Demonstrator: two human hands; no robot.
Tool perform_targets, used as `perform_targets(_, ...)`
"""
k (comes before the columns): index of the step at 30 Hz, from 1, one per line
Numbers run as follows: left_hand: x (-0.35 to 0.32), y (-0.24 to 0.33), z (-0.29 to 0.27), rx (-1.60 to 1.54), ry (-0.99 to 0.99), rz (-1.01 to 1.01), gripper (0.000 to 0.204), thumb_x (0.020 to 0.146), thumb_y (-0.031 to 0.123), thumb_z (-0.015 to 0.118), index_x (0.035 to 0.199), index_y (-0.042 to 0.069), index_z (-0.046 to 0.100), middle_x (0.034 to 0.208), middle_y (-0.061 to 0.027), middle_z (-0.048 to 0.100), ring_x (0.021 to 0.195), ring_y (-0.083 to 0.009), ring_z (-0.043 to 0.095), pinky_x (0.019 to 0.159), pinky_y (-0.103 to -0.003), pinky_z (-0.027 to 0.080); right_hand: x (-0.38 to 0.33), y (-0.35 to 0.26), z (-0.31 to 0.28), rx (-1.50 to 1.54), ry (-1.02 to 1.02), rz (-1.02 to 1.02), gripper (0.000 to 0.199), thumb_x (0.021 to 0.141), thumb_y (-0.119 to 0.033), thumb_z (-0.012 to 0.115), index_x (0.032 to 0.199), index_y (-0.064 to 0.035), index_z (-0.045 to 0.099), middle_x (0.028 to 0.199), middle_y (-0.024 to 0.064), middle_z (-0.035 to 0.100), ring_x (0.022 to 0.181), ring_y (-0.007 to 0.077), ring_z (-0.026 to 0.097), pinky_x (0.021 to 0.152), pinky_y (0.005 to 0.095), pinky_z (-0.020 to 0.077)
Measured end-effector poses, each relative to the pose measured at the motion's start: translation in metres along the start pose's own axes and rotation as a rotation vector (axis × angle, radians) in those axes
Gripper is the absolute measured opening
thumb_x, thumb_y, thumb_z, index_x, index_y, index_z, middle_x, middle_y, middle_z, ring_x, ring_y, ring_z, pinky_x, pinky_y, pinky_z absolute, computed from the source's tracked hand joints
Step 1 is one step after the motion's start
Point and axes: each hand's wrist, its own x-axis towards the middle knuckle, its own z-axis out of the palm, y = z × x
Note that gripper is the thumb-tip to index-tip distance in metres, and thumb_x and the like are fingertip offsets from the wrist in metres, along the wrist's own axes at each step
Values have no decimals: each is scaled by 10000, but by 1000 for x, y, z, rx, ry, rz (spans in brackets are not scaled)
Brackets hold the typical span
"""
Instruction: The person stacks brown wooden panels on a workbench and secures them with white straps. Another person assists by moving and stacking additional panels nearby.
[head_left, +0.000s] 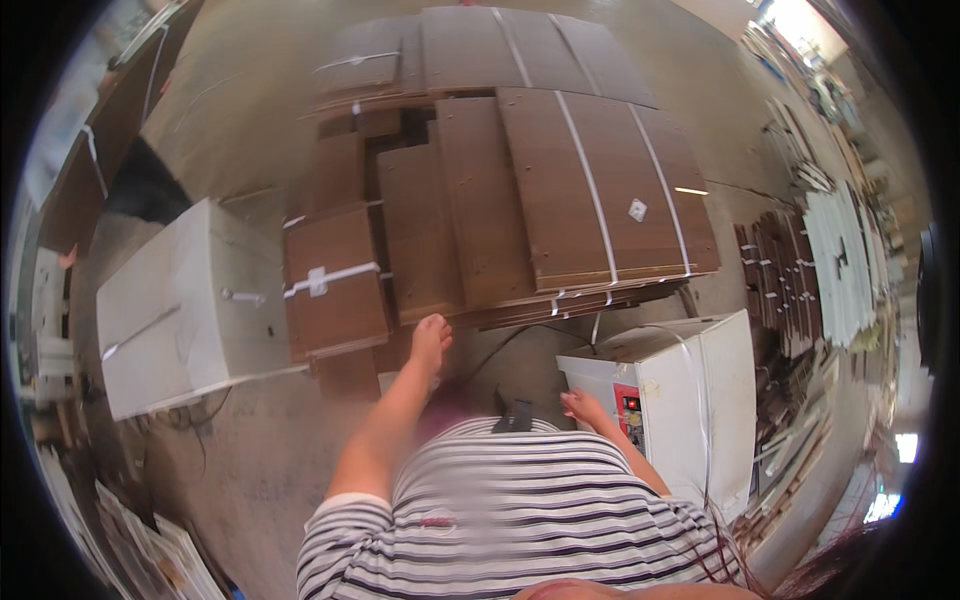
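Observation:
My left hand (pixel 431 338) reaches forward, fingers together, resting on the near edge of a stack of brown wooden panels (pixel 440 240); whether it grips a panel is hidden. My right hand (pixel 583 406) rests with fingers apart on the front corner of a white machine box (pixel 690 400) that has a small red control panel (pixel 629 404). Larger brown panels bound with white straps (pixel 600 190) lie on top of the stack to the right. A smaller strapped brown bundle (pixel 335 280) sits to the left of my left hand. My striped shirt fills the lower middle.
A white strapped panel bundle (pixel 185 305) lies at the left on the concrete floor. More brown panels (pixel 480 50) are stacked at the far side. Stacks of white and brown boards (pixel 835 260) line the right edge. A dark cable (pixel 515 345) runs near the machine.

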Motion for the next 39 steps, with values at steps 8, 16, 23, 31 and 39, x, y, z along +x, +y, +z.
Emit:
perform_targets(8, 42, -2, 47, 686, -76, 286, 428, 903, 249, 592, 1191, -63, 541, 1112, -143, 633, 1027, -198, 589, 879, -313, 439, 95, -148, -47, 1038, 38, 173, 554, 878, -547, 560, 1066, -27, 526, 996, 147, 606, 913, 260, 599, 809, 416, 493)
perform_targets(16, -9, 30, 74, 778, 44, 207, 346, 845, 293, 638, 1033, 3, 656, 915, -154, 673, 845, -213, 635, 743, -340, 470, 151, -169, -105, 1508, 65, 230, 1010, 702, -702, 649, 1360, 4, 349, 1345, 154, 421, 1241, 315, 399, 1068, 500, 273)
perform_targets(23, -2, -32, 107, 161, 133, -58, 517, 830, 380, 700, 1145, -7, 564, 1069, -102, 621, 962, -207, 597, 782, -351, 490, 139, -155, -141, 1508, 54, 246, 931, 685, -728, 639, 1311, -76, 415, 1287, 86, 473, 1178, 258, 433, 1010, 473, 348)
perform_targets(31, 3, -6, 115, -279, 37, -157, 471, 835, 360, 707, 1153, 48, 553, 1099, -74, 606, 952, -197, 597, 731, -331, 504, 127, -190, -137, 1402, 43, 235, 902, 710, -764, 568, 1331, -130, 405, 1307, 50, 476, 1150, 240, 453, 1000, 426, 357)
perform_targets(39, -11, -17, 66, -245, 88, -98, 499, 830, 424, 693, 1158, 71, 561, 1084, -33, 617, 996, -158, 569, 794, -360, 476, 107, -178, -107, 1407, -210, 156, 896, 766, -727, 526, 1387, -110, 333, 1371, 114, 412, 1217, 305, 429, 1037, 461, 375)
